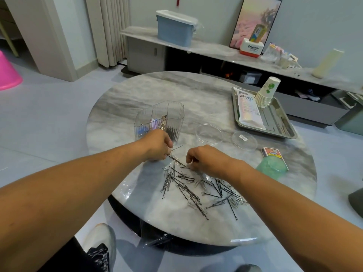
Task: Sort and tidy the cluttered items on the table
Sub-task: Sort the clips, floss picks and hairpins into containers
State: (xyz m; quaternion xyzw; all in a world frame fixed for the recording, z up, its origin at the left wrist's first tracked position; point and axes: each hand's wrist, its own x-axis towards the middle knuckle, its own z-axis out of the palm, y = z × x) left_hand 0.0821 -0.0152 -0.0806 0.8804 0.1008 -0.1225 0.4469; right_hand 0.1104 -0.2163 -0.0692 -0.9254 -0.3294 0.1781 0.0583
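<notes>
A scattered pile of black hairpins and silver paper clips [198, 188] lies on the round marble table [196, 95] near its front edge. My left hand [157, 146] hovers at the pile's far left and pinches a few black hairpins [176, 148] that stick out to the right. My right hand [206, 157] reaches the pile's far edge, fingers curled down onto a pin [184, 167]. Behind my left hand stands a clear ribbed organizer [159, 120] with some pins inside. A clear round container [209, 133] and its lid [244, 140] sit behind my right hand.
A metal tray [282, 122] at the back right holds a white packet and a stack of paper cups [266, 93]. A matchbox-like box [273, 154] and a green cup [272, 167] lie right of my right hand. A plastic bag hangs off the front edge.
</notes>
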